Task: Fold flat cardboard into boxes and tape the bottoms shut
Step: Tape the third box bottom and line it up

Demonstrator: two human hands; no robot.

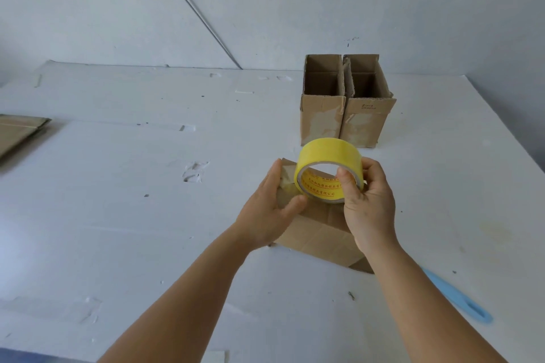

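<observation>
A cardboard box (pixel 318 233) stands on the white table, its upturned end under my hands. My left hand (pixel 268 209) grips the box's left upper corner, thumb pressing on the flaps beside the roll. My right hand (pixel 365 200) holds a yellow tape roll (pixel 327 162) just above the box, thumb inside the core and fingers round the outer rim. Whether a strip of tape runs from the roll to the box is hidden by my hands.
Two folded boxes (pixel 345 115) stand upright side by side, tops open, behind the one I work on. Flat cardboard (pixel 20 132) lies at the table's left edge. A light blue cutter handle (pixel 460 298) lies to the right of my right forearm.
</observation>
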